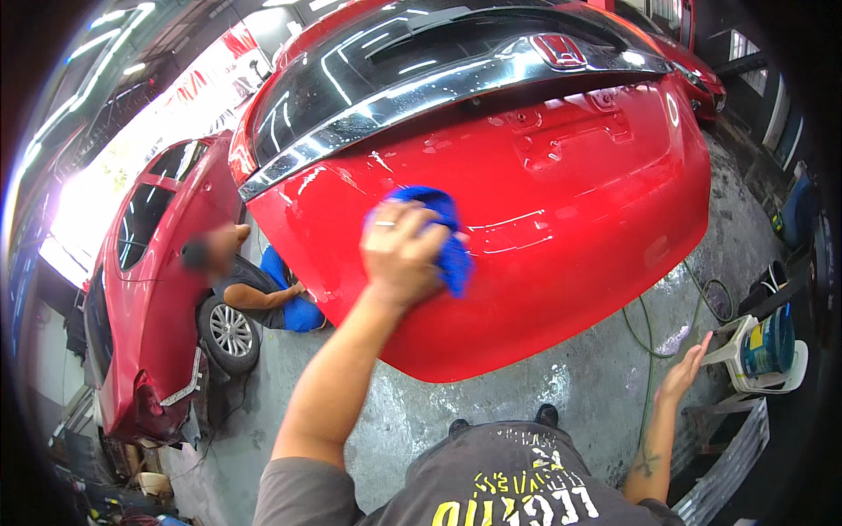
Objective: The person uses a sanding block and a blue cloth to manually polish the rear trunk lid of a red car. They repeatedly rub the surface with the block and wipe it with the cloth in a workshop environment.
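My left hand (402, 250) is closed around a bunched blue cloth (454, 259) and presses it against the red tailgate (570, 280) of a car. The cloth and fingers are slightly blurred by motion. Wet-looking streaks and reflections show on the paint around them. Above the cloth runs a chrome trim strip (386, 110) below the rear window. My right hand (682, 375) hangs out to the side over the floor, fingers stretched, holding nothing. It is nearest to a white plastic stool.
Another person (263, 285) crouches at the left, between the tailgate and a second red car (167, 263). At the right, a dark teal bucket (767, 342) rests on the white stool (732, 358). A green hose (647, 324) lies across the grey floor (500, 399).
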Demonstrator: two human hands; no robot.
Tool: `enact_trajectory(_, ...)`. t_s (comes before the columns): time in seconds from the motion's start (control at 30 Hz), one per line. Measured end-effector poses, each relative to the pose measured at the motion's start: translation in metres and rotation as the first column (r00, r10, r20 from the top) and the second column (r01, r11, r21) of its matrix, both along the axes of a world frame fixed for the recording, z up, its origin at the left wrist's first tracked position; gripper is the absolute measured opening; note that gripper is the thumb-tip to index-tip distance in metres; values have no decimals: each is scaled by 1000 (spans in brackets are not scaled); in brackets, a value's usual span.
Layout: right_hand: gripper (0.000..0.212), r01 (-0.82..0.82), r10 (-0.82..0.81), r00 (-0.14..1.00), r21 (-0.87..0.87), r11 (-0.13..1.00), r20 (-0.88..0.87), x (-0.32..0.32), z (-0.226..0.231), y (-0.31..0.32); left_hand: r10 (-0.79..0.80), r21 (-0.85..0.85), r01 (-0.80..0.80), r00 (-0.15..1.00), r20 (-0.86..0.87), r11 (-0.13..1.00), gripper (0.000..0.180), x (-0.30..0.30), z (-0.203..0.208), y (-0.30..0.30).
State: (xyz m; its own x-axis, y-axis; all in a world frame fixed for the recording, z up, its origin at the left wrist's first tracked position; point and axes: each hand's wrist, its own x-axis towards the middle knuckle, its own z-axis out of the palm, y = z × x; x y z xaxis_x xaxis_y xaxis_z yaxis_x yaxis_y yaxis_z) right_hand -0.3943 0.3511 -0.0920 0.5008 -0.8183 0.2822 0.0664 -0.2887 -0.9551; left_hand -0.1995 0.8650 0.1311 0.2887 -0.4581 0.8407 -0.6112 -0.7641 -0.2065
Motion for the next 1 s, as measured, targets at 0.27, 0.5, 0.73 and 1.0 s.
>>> enact_trajectory(0.27, 77, -209, 202, 969, 32, 977, 143, 36, 15, 47, -93, -1, 100, 922, -376, 995, 17, 22, -20, -195)
enact_trajectory(0.5, 76, -248, 236, 966, 124, 961, 104, 27, 22, 77, -182, 21, 201, 924, -335, 979, 18, -23, -31, -117)
enact_trajectory(0.73, 71, -479, 519, 854, -344, 807, 30, 63, 94, 142, 118, -77, -120, 993, -32, 990, 28, -3, 9, 50)
enact_trajectory(1.0, 56, -447, 662, 658, -894, -41, -359, 118, 173, 284, 59, 28, -57, 995, -77, 998, 31, -40, -28, 113)
